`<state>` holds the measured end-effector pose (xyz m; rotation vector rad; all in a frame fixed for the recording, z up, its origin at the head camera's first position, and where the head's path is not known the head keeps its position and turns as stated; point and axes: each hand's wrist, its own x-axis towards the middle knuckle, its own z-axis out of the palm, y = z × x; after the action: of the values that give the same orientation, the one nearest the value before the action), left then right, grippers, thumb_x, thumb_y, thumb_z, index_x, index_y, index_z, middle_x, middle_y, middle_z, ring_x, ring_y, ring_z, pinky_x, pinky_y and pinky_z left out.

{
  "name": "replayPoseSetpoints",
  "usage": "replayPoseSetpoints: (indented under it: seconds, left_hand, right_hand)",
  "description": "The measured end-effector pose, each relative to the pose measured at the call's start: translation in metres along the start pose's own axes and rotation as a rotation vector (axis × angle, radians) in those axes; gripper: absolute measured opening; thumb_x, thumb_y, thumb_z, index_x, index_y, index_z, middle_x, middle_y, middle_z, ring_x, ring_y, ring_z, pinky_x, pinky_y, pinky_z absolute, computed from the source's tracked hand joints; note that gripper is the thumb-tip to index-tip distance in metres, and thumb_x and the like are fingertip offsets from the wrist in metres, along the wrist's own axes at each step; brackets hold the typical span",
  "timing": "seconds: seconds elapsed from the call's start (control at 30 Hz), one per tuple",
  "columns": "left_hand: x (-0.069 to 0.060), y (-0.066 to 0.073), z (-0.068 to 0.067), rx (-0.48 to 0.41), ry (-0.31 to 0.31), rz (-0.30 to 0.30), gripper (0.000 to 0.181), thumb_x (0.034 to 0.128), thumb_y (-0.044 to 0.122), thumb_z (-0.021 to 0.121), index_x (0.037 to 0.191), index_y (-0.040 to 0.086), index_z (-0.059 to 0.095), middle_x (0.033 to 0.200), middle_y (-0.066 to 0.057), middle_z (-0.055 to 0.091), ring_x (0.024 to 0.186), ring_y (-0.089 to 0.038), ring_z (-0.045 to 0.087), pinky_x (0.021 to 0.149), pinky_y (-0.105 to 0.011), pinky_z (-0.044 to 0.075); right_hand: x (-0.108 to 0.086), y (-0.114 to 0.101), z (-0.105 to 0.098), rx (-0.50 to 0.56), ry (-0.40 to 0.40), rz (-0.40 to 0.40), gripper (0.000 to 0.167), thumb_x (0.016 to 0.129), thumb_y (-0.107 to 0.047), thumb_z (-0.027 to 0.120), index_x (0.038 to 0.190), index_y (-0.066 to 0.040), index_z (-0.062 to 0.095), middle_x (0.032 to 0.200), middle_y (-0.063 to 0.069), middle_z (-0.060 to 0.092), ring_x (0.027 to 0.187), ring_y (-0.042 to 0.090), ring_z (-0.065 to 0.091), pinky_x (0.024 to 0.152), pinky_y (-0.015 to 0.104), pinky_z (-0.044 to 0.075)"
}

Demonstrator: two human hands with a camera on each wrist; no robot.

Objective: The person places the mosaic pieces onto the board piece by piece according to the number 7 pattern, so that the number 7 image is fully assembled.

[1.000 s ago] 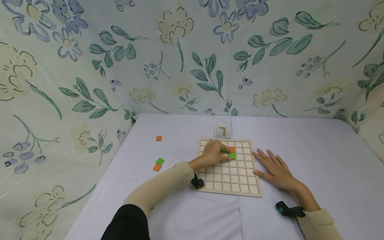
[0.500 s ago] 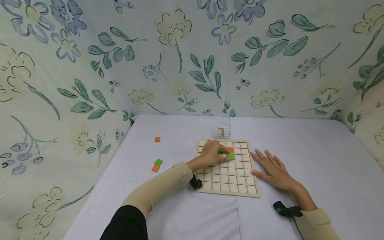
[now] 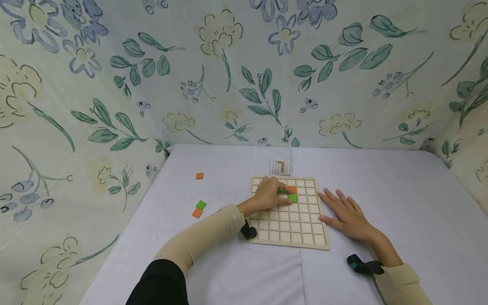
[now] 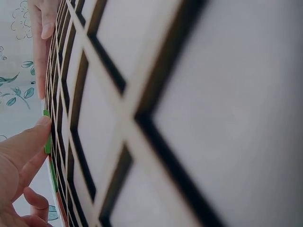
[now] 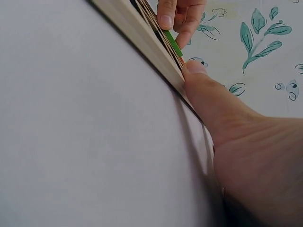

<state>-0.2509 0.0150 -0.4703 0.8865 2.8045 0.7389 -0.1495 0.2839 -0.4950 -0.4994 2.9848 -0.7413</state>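
A square wooden grid board point(image 3: 290, 245) lies on the table in the head view. Over its upper middle my left hand point(image 3: 268, 195) pinches a green square tile point(image 3: 293, 198) between thumb and a finger. The tile sits on the grid; in the left wrist view the thumb presses on the green tile's point(image 4: 47, 144) edge. An orange tile point(image 3: 292, 189) lies just above it, and a second green tile point(image 3: 282, 191) is partly hidden by my fingers. My right hand point(image 3: 350, 215) lies with spread, straight fingers, fingertips touching the board's right edge.
Left of the board lie a green tile point(image 3: 201, 205) and an orange tile point(image 3: 197, 213) touching at their corners. Another orange tile point(image 3: 199, 176) lies farther back. A small pattern card point(image 3: 280, 166) rests behind the board. Floral cloth point(image 3: 225, 106) hangs behind the white table.
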Motion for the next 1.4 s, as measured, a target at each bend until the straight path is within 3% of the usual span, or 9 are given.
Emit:
replayPoseSetpoints:
  seconds: [0.23,0.5,0.73,1.0,1.23,1.4]
  left_hand:
    - [0.001,0.003,0.001,-0.020,0.001,0.025,0.033,0.0791,0.046,0.082,0.107,0.030,0.079,0.081,0.011,0.059,0.071,-0.011,0.037,0.073,-0.025,0.027]
    - [0.000,0.001,0.001,-0.047,0.005,0.007,0.031,0.0784,0.046,0.083,0.106,0.032,0.079,0.072,0.008,0.054,0.070,-0.012,0.038,0.070,-0.025,0.026]
    - [-0.003,0.006,-0.011,-0.118,0.020,-0.009,0.034,0.0772,0.041,0.085,0.107,0.026,0.080,0.063,0.002,0.053,0.069,-0.015,0.038,0.068,-0.026,0.028]
    - [-0.002,0.011,-0.024,-0.110,0.034,-0.025,0.032,0.0771,0.041,0.085,0.106,0.028,0.080,0.086,0.000,0.061,0.077,-0.014,0.038,0.068,-0.026,0.030]
    - [0.001,0.006,-0.016,-0.063,0.032,0.010,0.033,0.0764,0.043,0.085,0.103,0.024,0.081,0.058,0.004,0.052,0.064,-0.013,0.031,0.067,-0.025,0.024]
    - [0.000,0.005,-0.013,-0.051,0.026,0.002,0.028,0.0762,0.043,0.085,0.099,0.027,0.081,0.057,0.006,0.050,0.064,-0.011,0.031,0.066,-0.024,0.024]
  right_hand:
    - [-0.003,0.002,-0.003,0.001,0.006,0.008,0.077,0.097,-0.047,0.060,0.158,-0.011,0.028,0.162,0.022,0.017,0.148,0.047,0.001,0.112,0.064,-0.006]
    - [-0.003,-0.001,-0.003,0.008,0.004,-0.002,0.077,0.097,-0.047,0.061,0.157,-0.011,0.029,0.162,0.022,0.018,0.147,0.048,0.001,0.112,0.064,-0.006]
    - [-0.002,-0.001,-0.005,0.012,0.010,-0.019,0.075,0.098,-0.045,0.061,0.157,-0.011,0.029,0.162,0.022,0.018,0.147,0.047,0.002,0.112,0.064,-0.006]
    - [0.000,0.001,-0.006,0.005,0.009,-0.012,0.077,0.098,-0.046,0.060,0.158,-0.011,0.028,0.162,0.022,0.017,0.148,0.046,0.000,0.112,0.063,-0.007]
    - [0.001,0.000,-0.005,0.020,0.007,-0.020,0.075,0.098,-0.045,0.060,0.157,-0.010,0.030,0.162,0.022,0.018,0.147,0.047,0.001,0.112,0.064,-0.006]
    - [0.002,0.000,-0.003,0.013,0.002,-0.013,0.076,0.098,-0.046,0.060,0.157,-0.011,0.030,0.162,0.022,0.018,0.148,0.047,0.001,0.112,0.064,-0.005]
